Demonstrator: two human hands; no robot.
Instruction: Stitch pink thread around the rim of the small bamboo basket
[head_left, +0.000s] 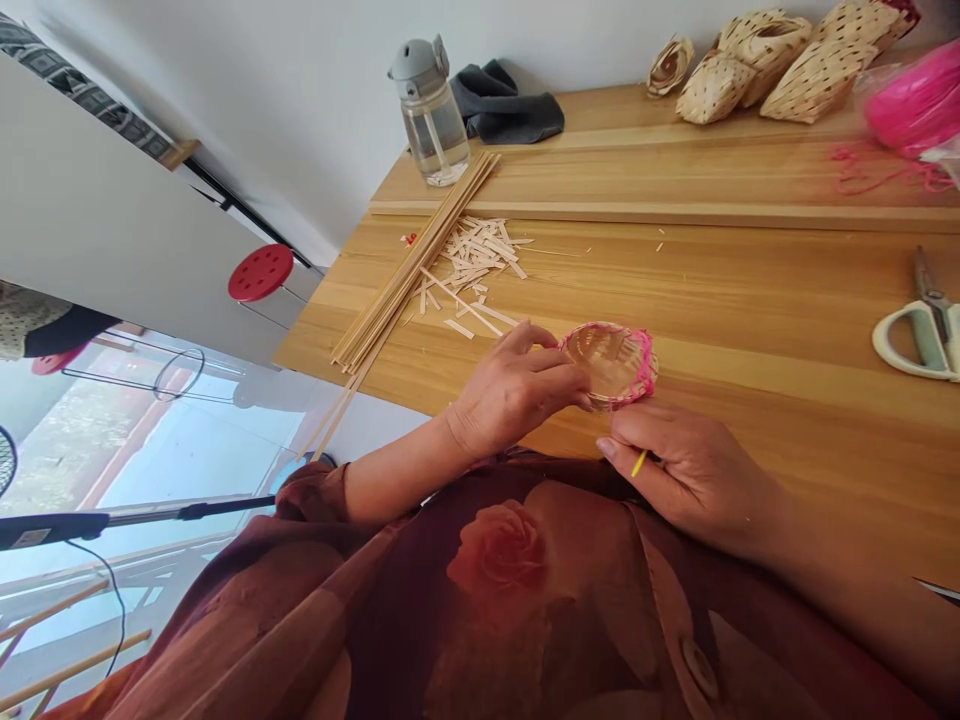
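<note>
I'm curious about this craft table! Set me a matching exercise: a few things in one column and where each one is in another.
Things
1. Small woven basket
2. Water bottle
3. Scissors
4. Bundle of long thin strips

Places
A. At the right edge of the view, on the wooden table
B. Between the left hand and the right hand, which holds a yellow stick
C. Standing beside a dark grey cloth
D. Lying beside a pile of short offcuts

Pairs: 1-B, 2-C, 3-A, 4-D

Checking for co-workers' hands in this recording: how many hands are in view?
2. The left hand holds the left side of a pink-edged woven basket; the right hand, at the basket's lower edge, grips a yellow stick. Both belong to the camera wearer. Others could be out of frame.
</note>
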